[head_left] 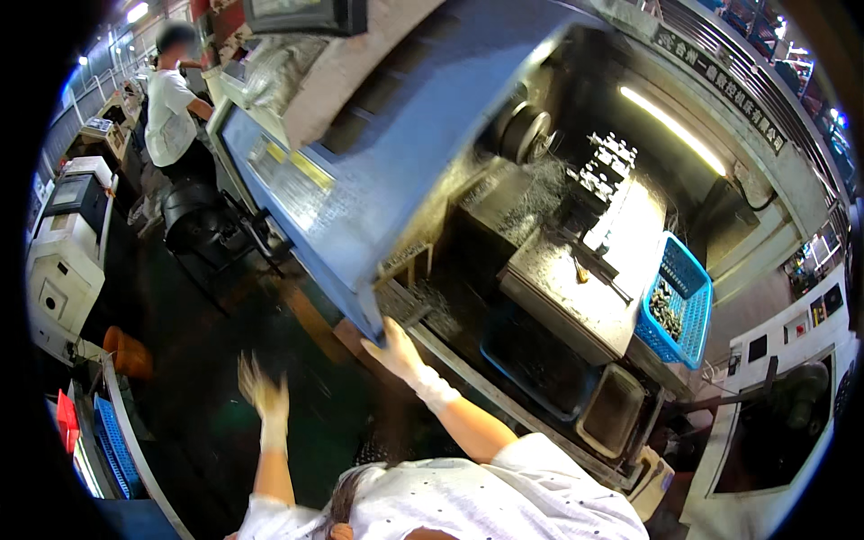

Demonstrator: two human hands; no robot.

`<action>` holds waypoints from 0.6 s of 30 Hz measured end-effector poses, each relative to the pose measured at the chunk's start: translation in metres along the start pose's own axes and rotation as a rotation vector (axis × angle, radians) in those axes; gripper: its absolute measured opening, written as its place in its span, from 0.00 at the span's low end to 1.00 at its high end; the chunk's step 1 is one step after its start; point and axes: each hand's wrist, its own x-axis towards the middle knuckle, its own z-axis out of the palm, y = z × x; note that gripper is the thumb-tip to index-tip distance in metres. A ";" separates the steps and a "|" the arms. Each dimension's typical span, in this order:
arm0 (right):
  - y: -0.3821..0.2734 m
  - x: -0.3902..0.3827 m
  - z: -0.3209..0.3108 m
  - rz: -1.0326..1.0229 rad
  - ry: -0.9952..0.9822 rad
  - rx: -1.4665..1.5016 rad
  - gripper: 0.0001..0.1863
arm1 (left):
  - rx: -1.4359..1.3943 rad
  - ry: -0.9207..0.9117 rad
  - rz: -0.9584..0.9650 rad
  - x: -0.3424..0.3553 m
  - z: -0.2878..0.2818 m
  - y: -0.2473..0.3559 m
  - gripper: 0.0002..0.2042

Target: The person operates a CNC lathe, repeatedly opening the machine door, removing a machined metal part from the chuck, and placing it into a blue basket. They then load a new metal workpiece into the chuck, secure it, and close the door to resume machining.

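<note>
My right hand [401, 358], in a pale glove, grips the lower edge of a blue machine door [346, 198], with its thumb on one side and fingers on the other. To the left, my left hand [265, 396], also gloved, hangs over the dark floor with its fingers apart and nothing in it; it is slightly blurred. Beyond the door edge the lathe's inside shows: a round chuck [522, 131], a tool block with several bright fittings [605, 166], and a metal-topped bed [565, 279] carrying a small brush-like tool [580, 270].
A blue plastic basket [697, 301] of small metal parts stands at the bed's right end. Metal chips [540, 193] lie below the chuck. A grey tray [612, 409] sits low in front. A co-worker [175, 103] stands back left near a black stool [198, 220]. An orange bucket [128, 353] is at left.
</note>
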 end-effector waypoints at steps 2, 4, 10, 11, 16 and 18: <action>0.024 -0.034 -0.010 0.040 0.024 -0.026 0.19 | 0.169 -0.164 -0.393 -0.081 0.000 -0.076 0.34; 0.060 -0.082 -0.021 0.179 0.077 -0.109 0.18 | 0.272 -0.041 -0.620 -0.147 0.001 -0.159 0.33; 0.138 -0.174 -0.019 0.646 0.072 -0.318 0.14 | 0.609 0.342 -0.817 -0.164 -0.118 -0.274 0.31; 0.142 -0.165 0.001 0.648 0.074 -0.336 0.14 | 0.628 0.417 -0.776 -0.146 -0.129 -0.290 0.30; 0.138 -0.088 0.139 0.475 -0.237 -0.416 0.10 | 0.779 0.566 -0.732 -0.127 -0.225 -0.340 0.29; 0.130 -0.054 0.202 0.354 -0.385 -0.418 0.09 | 0.850 0.566 -0.723 -0.121 -0.251 -0.356 0.29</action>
